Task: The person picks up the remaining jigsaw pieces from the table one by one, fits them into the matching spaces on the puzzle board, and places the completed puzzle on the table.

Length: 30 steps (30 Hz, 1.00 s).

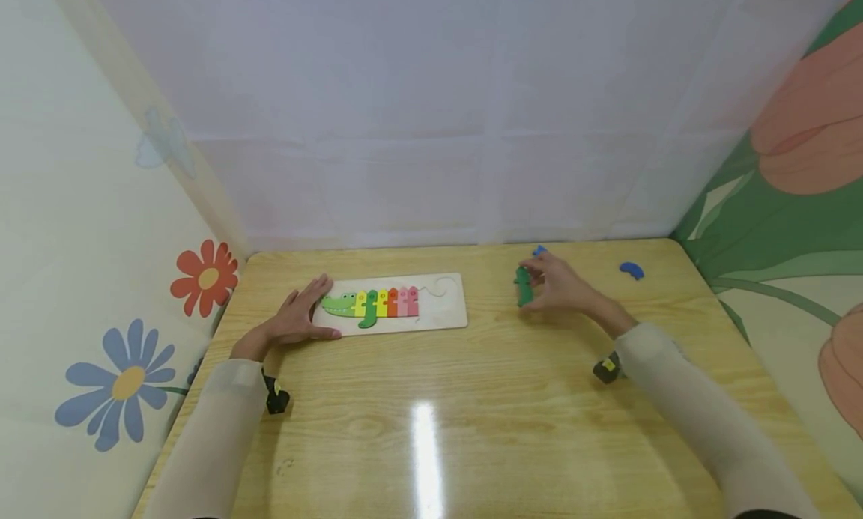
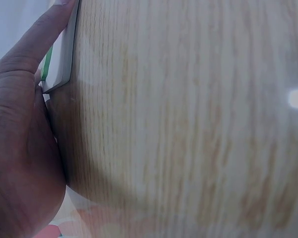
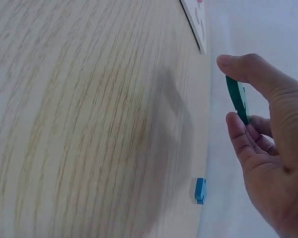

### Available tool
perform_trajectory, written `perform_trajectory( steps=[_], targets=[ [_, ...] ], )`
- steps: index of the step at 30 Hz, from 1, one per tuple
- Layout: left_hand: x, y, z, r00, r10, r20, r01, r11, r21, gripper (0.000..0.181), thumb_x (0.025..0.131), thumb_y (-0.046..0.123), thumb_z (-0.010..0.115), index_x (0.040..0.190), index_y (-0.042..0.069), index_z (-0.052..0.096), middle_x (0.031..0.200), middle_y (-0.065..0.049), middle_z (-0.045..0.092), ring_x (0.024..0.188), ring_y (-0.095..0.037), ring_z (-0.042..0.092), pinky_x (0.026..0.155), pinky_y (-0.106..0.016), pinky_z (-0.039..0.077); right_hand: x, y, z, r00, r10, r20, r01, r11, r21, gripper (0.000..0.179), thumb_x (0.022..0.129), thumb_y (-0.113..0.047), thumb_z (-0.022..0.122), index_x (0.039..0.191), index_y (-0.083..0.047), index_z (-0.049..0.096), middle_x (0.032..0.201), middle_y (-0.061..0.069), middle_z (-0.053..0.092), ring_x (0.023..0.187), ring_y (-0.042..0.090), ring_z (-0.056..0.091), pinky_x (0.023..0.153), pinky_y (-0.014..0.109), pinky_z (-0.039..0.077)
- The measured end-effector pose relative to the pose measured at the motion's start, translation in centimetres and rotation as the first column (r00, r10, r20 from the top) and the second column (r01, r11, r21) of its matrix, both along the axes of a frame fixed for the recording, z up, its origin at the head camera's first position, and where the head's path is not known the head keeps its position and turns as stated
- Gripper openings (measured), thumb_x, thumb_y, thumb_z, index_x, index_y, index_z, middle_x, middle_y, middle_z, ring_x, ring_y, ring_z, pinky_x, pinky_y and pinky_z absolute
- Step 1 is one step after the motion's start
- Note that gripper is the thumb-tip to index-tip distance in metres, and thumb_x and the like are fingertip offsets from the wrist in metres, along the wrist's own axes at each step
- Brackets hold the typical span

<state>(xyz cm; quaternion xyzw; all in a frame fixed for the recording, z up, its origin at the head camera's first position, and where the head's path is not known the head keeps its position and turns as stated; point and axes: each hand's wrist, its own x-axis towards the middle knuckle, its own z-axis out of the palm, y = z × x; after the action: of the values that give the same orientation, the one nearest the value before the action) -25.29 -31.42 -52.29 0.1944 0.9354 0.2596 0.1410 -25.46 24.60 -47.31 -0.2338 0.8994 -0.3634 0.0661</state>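
A pale wooden puzzle board [image 1: 448, 313] lies on the table, carrying a crocodile head [image 1: 339, 304] and a row of coloured pieces. My left hand [image 1: 293, 320] rests against its left end, thumb along the near edge and fingers by the far left corner. To the right of the board, my right hand [image 1: 559, 285] pinches a dark green puzzle piece [image 1: 524, 287] between thumb and fingertips. In the right wrist view that green piece [image 3: 237, 99] is held above the table. The board's right part shows bare outlined recesses.
One blue piece [image 1: 632, 269] lies at the right on the wooden table [image 1: 512, 414]. Another blue piece [image 1: 539, 250], partly hidden behind my right hand, sits near the back edge. White cloth [image 1: 404, 129] stands behind the table, with flower-printed panels at both sides.
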Motion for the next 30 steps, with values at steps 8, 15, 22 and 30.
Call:
perform_trajectory(
  steps=[8, 15, 22, 30],
  targets=[
    [0.1, 0.0, 0.1, 1.000, -0.004, -0.001, 0.004, 1.000, 0.002, 0.122, 0.086, 0.051, 0.085, 0.168, -0.002, 0.013, 0.176, -0.026, 0.002, 0.162, -0.048, -0.003, 0.123, -0.071, -0.005, -0.1, -1.1, -0.2, 1.000, 0.021, -0.021, -0.022, 0.999, -0.044, 0.090, 0.066, -0.002, 0.099, 0.141, 0.018, 0.053, 0.123, 0.028, 0.057, 0.108, 0.041, 0.066, 0.095, 0.042, 0.061],
    [0.1, 0.0, 0.2, 1.000, -0.004, 0.000, 0.004, 1.000, 0.005, 0.121, 0.086, 0.050, 0.085, 0.168, -0.003, 0.013, 0.176, -0.027, 0.002, 0.162, -0.048, -0.002, 0.123, -0.071, -0.005, 0.0, -2.2, -0.5, 0.999, 0.039, -0.021, -0.040, 0.997, -0.071, 0.089, 0.067, -0.001, 0.098, 0.141, 0.019, 0.052, 0.123, 0.028, 0.054, 0.108, 0.041, 0.065, 0.096, 0.044, 0.060],
    [0.1, 0.1, 0.2, 1.000, -0.003, 0.001, 0.003, 1.000, 0.003, 0.121, 0.086, 0.050, 0.085, 0.168, -0.002, 0.013, 0.176, -0.026, 0.002, 0.162, -0.048, -0.003, 0.124, -0.071, -0.005, -0.1, -3.4, -0.6, 0.999, 0.037, -0.025, -0.038, 0.998, -0.043, 0.093, 0.067, -0.009, 0.101, 0.142, 0.018, 0.053, 0.120, 0.026, 0.054, 0.106, 0.037, 0.063, 0.095, 0.042, 0.060],
    [0.1, 0.1, 0.2, 1.000, -0.002, 0.001, 0.002, 1.000, 0.008, 0.121, 0.086, 0.050, 0.085, 0.168, -0.003, 0.013, 0.176, -0.027, 0.002, 0.162, -0.048, -0.002, 0.123, -0.071, -0.005, -0.4, -4.5, -1.0, 0.997, 0.051, -0.054, -0.051, 0.999, 0.000, 0.094, 0.067, -0.015, 0.102, 0.142, 0.015, 0.054, 0.120, 0.024, 0.056, 0.104, 0.033, 0.064, 0.095, 0.040, 0.060]
  ],
)
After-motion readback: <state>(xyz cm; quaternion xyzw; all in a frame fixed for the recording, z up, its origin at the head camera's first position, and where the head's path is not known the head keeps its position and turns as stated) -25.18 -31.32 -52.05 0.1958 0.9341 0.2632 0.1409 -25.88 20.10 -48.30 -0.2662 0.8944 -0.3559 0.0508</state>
